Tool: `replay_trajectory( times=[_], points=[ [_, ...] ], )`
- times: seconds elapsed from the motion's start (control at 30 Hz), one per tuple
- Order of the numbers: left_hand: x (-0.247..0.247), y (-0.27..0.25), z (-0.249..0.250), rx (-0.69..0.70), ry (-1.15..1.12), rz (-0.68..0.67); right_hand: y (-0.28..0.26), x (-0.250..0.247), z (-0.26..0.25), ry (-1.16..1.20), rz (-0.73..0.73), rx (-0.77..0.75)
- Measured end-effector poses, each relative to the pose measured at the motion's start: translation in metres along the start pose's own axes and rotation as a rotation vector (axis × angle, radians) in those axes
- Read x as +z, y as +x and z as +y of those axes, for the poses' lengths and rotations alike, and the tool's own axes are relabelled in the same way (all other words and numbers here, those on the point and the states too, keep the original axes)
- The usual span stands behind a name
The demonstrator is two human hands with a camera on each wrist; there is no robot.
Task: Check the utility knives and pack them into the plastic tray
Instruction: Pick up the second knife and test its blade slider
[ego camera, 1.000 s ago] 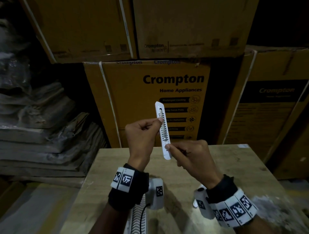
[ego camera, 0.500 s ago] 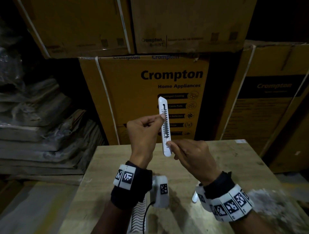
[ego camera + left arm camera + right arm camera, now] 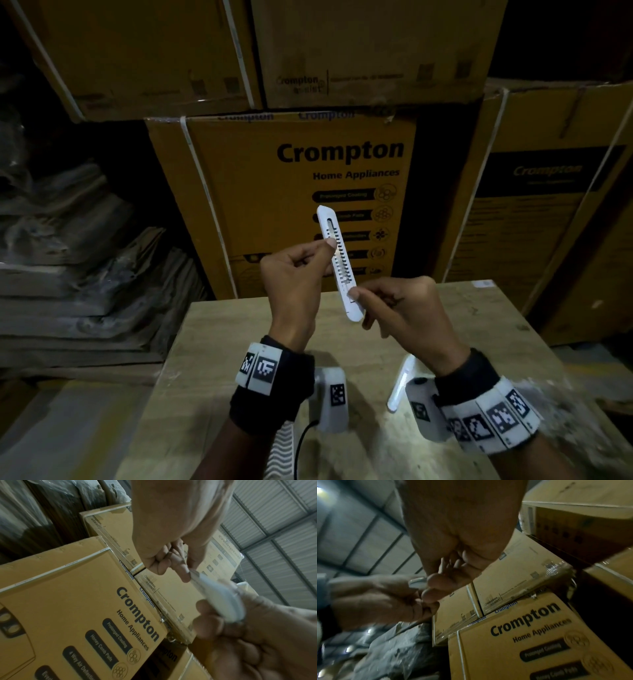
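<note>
I hold a white utility knife (image 3: 337, 260) upright above the wooden table (image 3: 219, 377), its toothed slider slot facing me. My left hand (image 3: 327, 251) pinches its middle from the left, thumb on the slot's edge. My right hand (image 3: 358, 301) pinches the lower end, thumb tip on the slider. The same knife (image 3: 221, 599) shows blurred in the left wrist view between both hands, and only its end (image 3: 418, 583) shows in the right wrist view. A second white knife (image 3: 400, 383) lies on the table under my right wrist. A ribbed white plastic tray (image 3: 279, 452) peeks out below my left forearm.
Stacked Crompton cardboard boxes (image 3: 274, 192) stand right behind the table's far edge, with more boxes (image 3: 548, 212) at the right. Wrapped bundles (image 3: 85, 257) are piled at the left. A black cable (image 3: 301, 445) runs from the left wrist camera over the tray.
The knife has tilted a little, top end leaning left, and both hands stay on it. My view has shifted slightly; the grips are the same.
</note>
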State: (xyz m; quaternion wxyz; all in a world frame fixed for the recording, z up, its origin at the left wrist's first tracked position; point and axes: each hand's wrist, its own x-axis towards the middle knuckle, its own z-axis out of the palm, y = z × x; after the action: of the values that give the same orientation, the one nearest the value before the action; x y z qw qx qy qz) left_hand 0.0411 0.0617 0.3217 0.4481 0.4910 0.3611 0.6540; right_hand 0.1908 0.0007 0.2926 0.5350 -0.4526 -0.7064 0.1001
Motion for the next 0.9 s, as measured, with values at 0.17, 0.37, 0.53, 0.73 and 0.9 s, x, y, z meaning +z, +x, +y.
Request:
replay_trajectory(
  times=[0.17, 0.37, 0.53, 0.73, 0.9],
  points=[
    [0.011, -0.011, -0.023, -0.041, 0.030, 0.027, -0.007, -0.016, 0.010, 0.399, -0.080, 0.462],
    [0.011, -0.026, -0.068, -0.142, 0.189, -0.057, -0.033, -0.020, 0.046, 0.489, -0.146, 0.719],
    [-0.021, -0.055, -0.122, -0.250, 0.411, -0.045, -0.075, -0.008, 0.084, 0.481, -0.190, 0.895],
    [-0.090, -0.117, -0.158, -0.358, 0.688, 0.085, -0.128, 0.020, 0.103, 0.472, -0.321, 1.058],
    [-0.150, -0.150, -0.172, -0.402, 0.866, 0.171, -0.140, 0.058, 0.102, 0.465, -0.384, 1.109]
  ],
)
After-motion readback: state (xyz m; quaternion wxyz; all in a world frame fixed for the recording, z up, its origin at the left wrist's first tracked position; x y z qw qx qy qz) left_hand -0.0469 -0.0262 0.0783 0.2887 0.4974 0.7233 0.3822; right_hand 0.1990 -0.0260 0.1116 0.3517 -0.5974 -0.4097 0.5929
